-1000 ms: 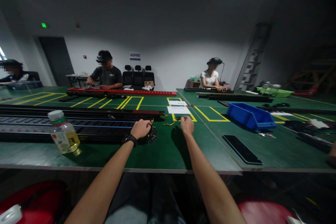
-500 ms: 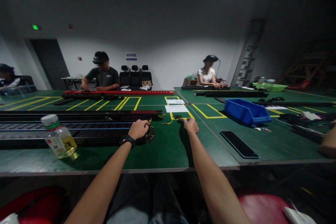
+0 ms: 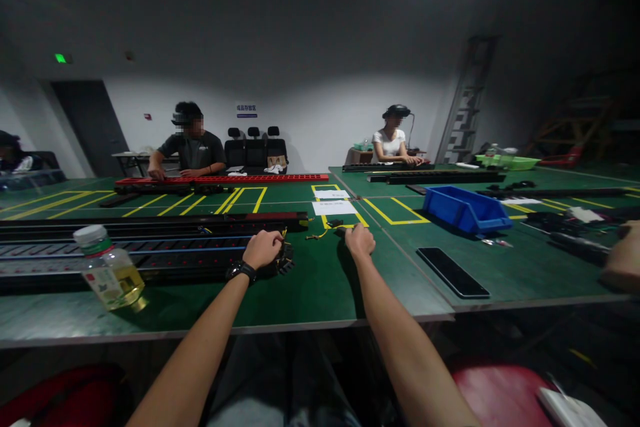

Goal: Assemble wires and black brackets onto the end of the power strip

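Observation:
My left hand (image 3: pixel 263 249) is curled over the right end of a long black rail (image 3: pixel 215 244) with a blue stripe and red dots. Small dark parts and wires (image 3: pixel 285 259) show beside its fingers; what the fingertips grip is hidden. To the right, my right hand (image 3: pixel 361 241) is closed low over the green table, palm down. A small dark piece (image 3: pixel 341 231) shows by its fingertips, too dim to name. Just beyond lies a thin yellow cable (image 3: pixel 323 232) with dark ends. Another black rail (image 3: pixel 260 219) lies behind the first.
A bottle of yellow liquid (image 3: pixel 111 270) stands at the left, before the rails. On the right are a phone (image 3: pixel 453 272), a blue bin (image 3: pixel 463 209) and dark tools (image 3: pixel 577 243). White paper labels (image 3: pixel 334 207) lie mid-table. Two people work across the table; another person's hand (image 3: pixel 623 257) is at far right.
My right hand has turned slightly, its fingers more bunched over the table. The left hand stays at the rail's end. The whole view has shifted a little.

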Demonstrator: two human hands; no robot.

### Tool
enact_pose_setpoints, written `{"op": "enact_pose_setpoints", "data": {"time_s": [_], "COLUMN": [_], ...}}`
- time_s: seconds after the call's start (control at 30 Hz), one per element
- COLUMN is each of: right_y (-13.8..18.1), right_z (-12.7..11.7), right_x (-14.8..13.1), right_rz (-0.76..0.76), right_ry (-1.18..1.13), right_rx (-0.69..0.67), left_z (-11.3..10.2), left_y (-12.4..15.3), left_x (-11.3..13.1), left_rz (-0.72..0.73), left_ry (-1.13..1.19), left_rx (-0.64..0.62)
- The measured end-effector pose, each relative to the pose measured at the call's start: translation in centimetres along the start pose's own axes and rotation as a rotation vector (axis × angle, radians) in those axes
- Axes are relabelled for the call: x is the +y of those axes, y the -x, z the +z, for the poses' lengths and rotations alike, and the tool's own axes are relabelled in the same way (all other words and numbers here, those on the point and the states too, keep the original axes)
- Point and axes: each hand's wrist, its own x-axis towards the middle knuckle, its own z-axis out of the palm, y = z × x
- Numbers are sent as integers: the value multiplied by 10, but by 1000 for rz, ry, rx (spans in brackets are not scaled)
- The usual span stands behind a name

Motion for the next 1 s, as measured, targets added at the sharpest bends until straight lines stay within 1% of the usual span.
{"op": "enact_pose_setpoints", "data": {"time_s": [0.03, 0.1, 0.23, 0.27, 0.3, 0.37, 0.47, 0.57, 0.67, 0.77, 0.87, 0.9, 1.0], "right_y": [3, 9, 30, 35, 40, 47, 51, 53, 55, 57, 57, 57, 57], "right_z": [0, 3, 18, 23, 28, 34, 34, 26, 20, 21, 29, 32, 42], "right_x": [-3, -12, -34, -39, -43, -49, -51, -51, -53, -56, -61, -63, -68], "right_rz": [-54, -220, -619, -691, -744, -792, -809, -803, -706, -576, -484, -463, -410], "right_ry": [17, 47, 117, 133, 152, 190, 219, 205, 105, -88, -380, -496, -830], "right_rx": [23, 27, -72, -89, -106, -126, -140, -152, -178, -188, -214, -249, -414], "left_z": [0, 0, 0, 0, -1, -1, -2, -1, 2, 5, 5, 4, -1], "left_y": [0, 0, 1, 1, 1, 1, 1, 1, 0, -1, -3, -3, -1], "left_x": [0, 0, 1, 2, 2, 3, 3, 2, -1, -4, -4, -4, 2], "left_rz": [0, 4, 5, 0, -4, -12, -14, -13, -25, -48, -55, -59, -72], "left_ry": [-3, -8, -9, -11, -13, -17, -21, -18, -1, 30, 62, 73, 104], "left_rx": [2, 4, 4, 4, 3, 1, -4, 2, 10, 16, 26, 31, 52]}}
